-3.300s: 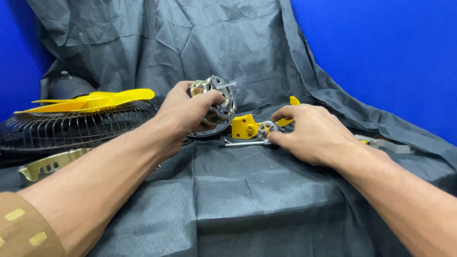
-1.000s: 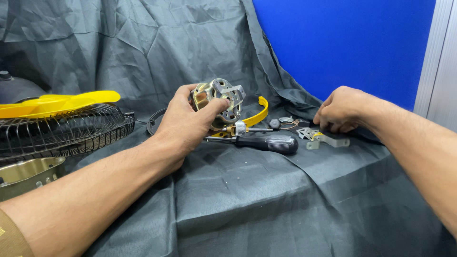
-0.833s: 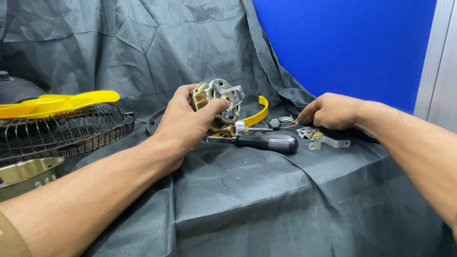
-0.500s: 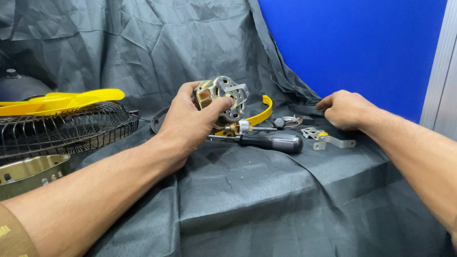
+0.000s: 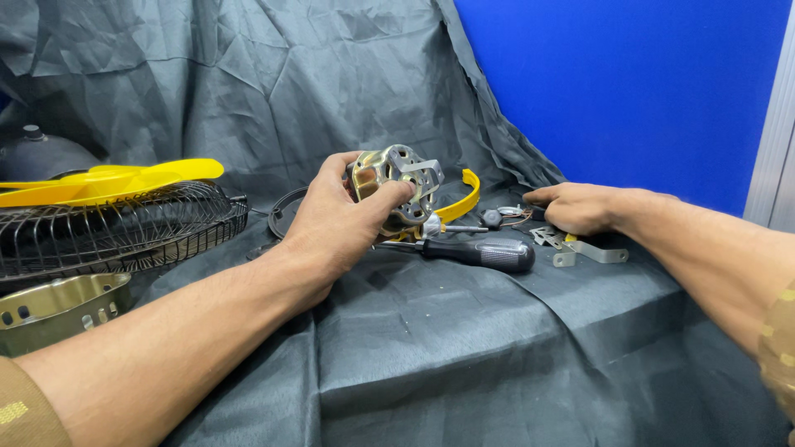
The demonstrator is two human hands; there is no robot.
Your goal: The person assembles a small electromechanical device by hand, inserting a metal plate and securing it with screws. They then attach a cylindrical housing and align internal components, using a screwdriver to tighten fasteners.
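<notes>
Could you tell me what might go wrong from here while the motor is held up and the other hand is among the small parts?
1. The left hand alone grips the metal motor above the screwdriver; a slip could drop it onto the tool.
2. The right hand rests by small metal brackets on the creased grey cloth; a nudge could lose them in a fold.

Backdrop: a crumpled dark grey cloth point(image 5: 248, 74) hung behind the work area and ran down over the surface.
Wall: a plain, vivid blue panel point(image 5: 629, 83) filled the upper right.
Edge: a pale metal strip point(image 5: 774, 149) stood upright at the far right.
Surface: the same grey sheet point(image 5: 464, 356) lay in creases and folds.
Light: even and soft, with faint shadows.
</notes>
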